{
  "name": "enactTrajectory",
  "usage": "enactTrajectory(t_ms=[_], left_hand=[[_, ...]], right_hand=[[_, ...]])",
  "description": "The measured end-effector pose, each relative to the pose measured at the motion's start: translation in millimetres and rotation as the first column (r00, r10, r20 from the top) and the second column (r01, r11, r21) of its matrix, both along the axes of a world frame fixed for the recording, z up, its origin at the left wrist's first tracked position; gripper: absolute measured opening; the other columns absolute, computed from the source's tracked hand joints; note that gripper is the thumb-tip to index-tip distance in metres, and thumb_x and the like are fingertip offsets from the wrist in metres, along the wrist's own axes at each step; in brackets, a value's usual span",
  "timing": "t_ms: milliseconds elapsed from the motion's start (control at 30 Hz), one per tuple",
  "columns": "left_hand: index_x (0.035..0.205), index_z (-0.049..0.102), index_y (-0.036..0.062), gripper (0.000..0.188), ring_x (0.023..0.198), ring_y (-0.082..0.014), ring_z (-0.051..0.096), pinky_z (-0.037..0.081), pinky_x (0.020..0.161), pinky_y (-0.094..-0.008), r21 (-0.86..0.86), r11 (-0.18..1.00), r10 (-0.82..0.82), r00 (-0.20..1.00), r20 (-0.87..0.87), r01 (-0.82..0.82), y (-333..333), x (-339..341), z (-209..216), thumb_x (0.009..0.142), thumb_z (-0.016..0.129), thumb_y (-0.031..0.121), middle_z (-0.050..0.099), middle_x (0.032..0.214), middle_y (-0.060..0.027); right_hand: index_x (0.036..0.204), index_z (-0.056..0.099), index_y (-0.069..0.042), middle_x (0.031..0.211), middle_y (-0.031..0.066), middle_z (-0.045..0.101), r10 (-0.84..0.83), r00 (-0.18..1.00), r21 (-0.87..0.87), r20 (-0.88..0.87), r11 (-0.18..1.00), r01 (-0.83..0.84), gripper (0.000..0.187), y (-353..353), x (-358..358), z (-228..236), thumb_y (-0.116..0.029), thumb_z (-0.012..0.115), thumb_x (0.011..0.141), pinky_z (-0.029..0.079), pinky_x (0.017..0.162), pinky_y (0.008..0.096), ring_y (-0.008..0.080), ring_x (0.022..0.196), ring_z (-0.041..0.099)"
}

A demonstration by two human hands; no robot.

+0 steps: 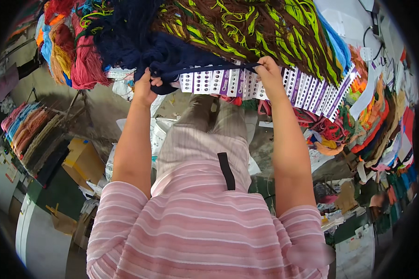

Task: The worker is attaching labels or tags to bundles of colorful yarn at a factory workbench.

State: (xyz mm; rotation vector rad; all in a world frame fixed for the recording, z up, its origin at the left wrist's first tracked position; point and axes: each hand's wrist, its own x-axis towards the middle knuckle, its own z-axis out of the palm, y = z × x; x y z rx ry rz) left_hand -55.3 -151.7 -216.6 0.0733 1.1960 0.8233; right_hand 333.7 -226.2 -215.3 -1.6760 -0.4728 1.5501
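Note:
A large bundle of navy blue thread (125, 35) lies at the top, to the left of centre. My left hand (145, 87) is closed on the navy thread at the bundle's near edge. Further right, my right hand (269, 76) pinches the end of a strand drawn out from it, so that a taut navy length runs between both hands. Beneath that length, a row of white and purple punched cards (214, 82) hangs along the near edge of the pile. Brown and lime-green threads (246, 32) spread behind my right hand.
Red, blue and tan hanks (86, 60) hang at the upper left. Light blue thread (334, 42) and a heap of mixed coloured hanks (358, 125) lie to the right. On the left are a rack of folded hanks (35, 132) and a yellow carton (83, 160).

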Motion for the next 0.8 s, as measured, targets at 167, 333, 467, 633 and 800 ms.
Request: enactTrajectory(t_ms=[167, 333, 467, 633, 800], left_hand=[[0.078, 0.049, 0.0087, 0.016, 0.046, -0.0094, 0.036, 0.036, 0.047, -0.0258, 0.04, 0.993, 0.111, 0.987, -0.117, -0.107, 60, -2, 36, 0.087, 0.06, 0.014, 0.04, 0.059, 0.0011], [0.087, 0.051, 0.0068, 0.009, 0.048, -0.0074, 0.036, 0.035, 0.046, -0.0246, 0.371, 0.908, 0.156, 0.978, 0.135, -0.196, 124, -24, 121, 0.09, 0.058, 0.013, 0.043, 0.064, 0.0009], [0.087, 0.052, 0.0055, 0.007, 0.06, -0.0106, 0.055, 0.047, 0.056, -0.0252, 0.534, 0.837, 0.132, 0.905, -0.404, 0.116, 144, 13, 166, 0.091, 0.056, 0.01, 0.057, 0.081, -0.0031], [0.092, 0.048, 0.0061, 0.004, 0.075, -0.0134, 0.064, 0.05, 0.054, -0.0221, 0.536, 0.826, -0.004, 0.952, -0.306, 0.176, 126, 12, 216, 0.093, 0.048, 0.01, 0.055, 0.124, -0.019], [0.13, 0.041, 0.0104, 0.038, 0.136, -0.0381, 0.026, 0.052, 0.062, -0.0244, 0.55, 0.835, -0.439, 0.64, 0.631, 0.031, 72, 51, 222, 0.094, 0.047, 0.018, 0.006, 0.153, -0.0176]], right_hand=[[0.095, 0.054, -0.007, 0.077, 0.0026, 0.064, 0.258, 0.919, -0.004, 0.298, 0.963, -0.269, 0.028, -1, -3, -16, -0.014, 0.066, 0.072, 0.044, 0.065, 0.0275, 0.0136, 0.069, 0.057], [0.107, 0.053, -0.01, 0.082, 0.0015, 0.064, 0.384, 0.76, -0.145, 0.524, 0.92, -0.365, 0.044, 9, -27, 10, -0.027, 0.072, 0.071, 0.047, 0.072, 0.0329, 0.0191, 0.078, 0.062], [0.115, 0.05, -0.009, 0.082, 0.0018, 0.062, 0.232, 0.918, 0.035, 0.321, 0.966, -0.257, 0.044, -5, -15, -7, -0.02, 0.069, 0.078, 0.046, 0.072, 0.0299, 0.014, 0.077, 0.059], [0.099, 0.061, -0.002, 0.081, 0.0051, 0.062, -0.156, 0.953, 0.087, 0.26, 0.987, 0.138, 0.016, -4, -26, 24, -0.004, 0.058, 0.082, 0.047, 0.058, 0.0234, 0.0105, 0.063, 0.056], [0.1, 0.061, -0.002, 0.077, 0.0017, 0.06, -0.19, 0.937, 0.142, 0.292, 0.978, 0.154, 0.015, 2, -48, 64, -0.006, 0.055, 0.087, 0.044, 0.058, 0.0213, 0.007, 0.065, 0.054]])
